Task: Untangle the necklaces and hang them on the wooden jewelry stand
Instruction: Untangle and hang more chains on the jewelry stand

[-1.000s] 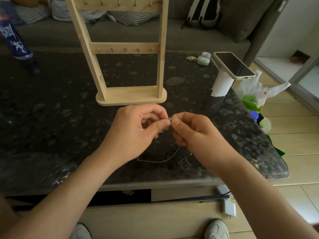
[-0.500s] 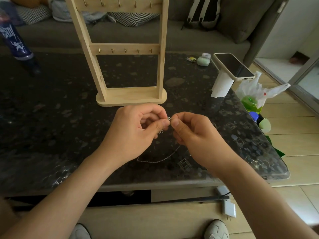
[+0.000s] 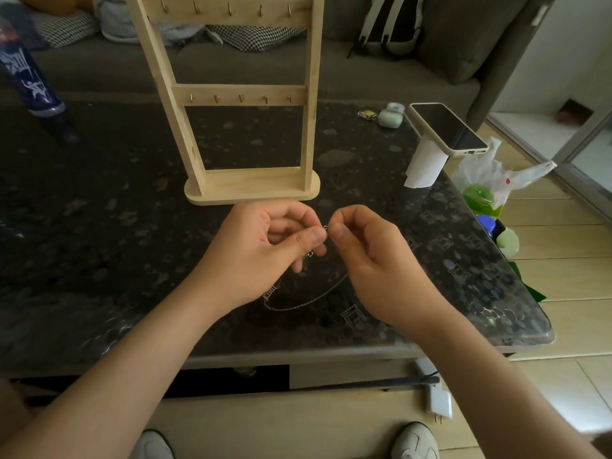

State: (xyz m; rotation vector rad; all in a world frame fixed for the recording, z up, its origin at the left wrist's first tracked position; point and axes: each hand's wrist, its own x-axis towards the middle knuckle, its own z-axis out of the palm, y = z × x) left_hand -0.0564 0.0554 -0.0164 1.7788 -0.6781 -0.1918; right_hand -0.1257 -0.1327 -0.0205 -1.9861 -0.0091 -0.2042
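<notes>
Clearly the necklace (image 3: 308, 301) is a light, limp thing: a fine silver chain with no stiffness of its own. Most of it lies in a loose loop on the dark table (image 3: 99, 226), just in front of the person. One end rises to the hands, which meet above the table just in front of the base of the wooden jewelry stand (image 3: 251, 185).

The left hand (image 3: 265, 253) has a narrow grip, thumb against forefinger, pinching the chain near its end. A small bright link or clasp part dangles just below that thumb. The right hand (image 3: 374, 260) pinches in the same way, its thumb tip almost touching the left one, with a tiny metal ring showing between them. Whether that ring is the clasp or a knot in the chain is too small to tell.

A chain this thin probably slides easily between dry fingertips and kinks or snaps if tugged. The sound place to hold it is where the hands are now, close on either side of the tangle or clasp, using fingertips and nails. The slack should hang free so that its slight weight helps the loops fall open. For hanging, a hold near the clasp would likely let the loop drop over one of the small hooks (image 3: 241, 98) on the stand's crossbar, all of which look bare.
</notes>
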